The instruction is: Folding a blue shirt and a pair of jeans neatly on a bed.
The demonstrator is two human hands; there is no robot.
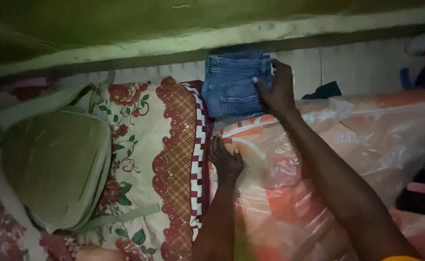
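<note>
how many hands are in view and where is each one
2. The right hand rests on the folded blue jeans near the wall. The left hand lies flat on the plastic-wrapped mattress, beside the floral sheet. No others show.

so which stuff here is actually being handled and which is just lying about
In hand:
- folded blue jeans, right hand resting on them
- plastic-wrapped mattress, left hand pressed flat on it

Lying about:
- floral bedsheet
- green backpack
- dark cloth by the wall
</note>
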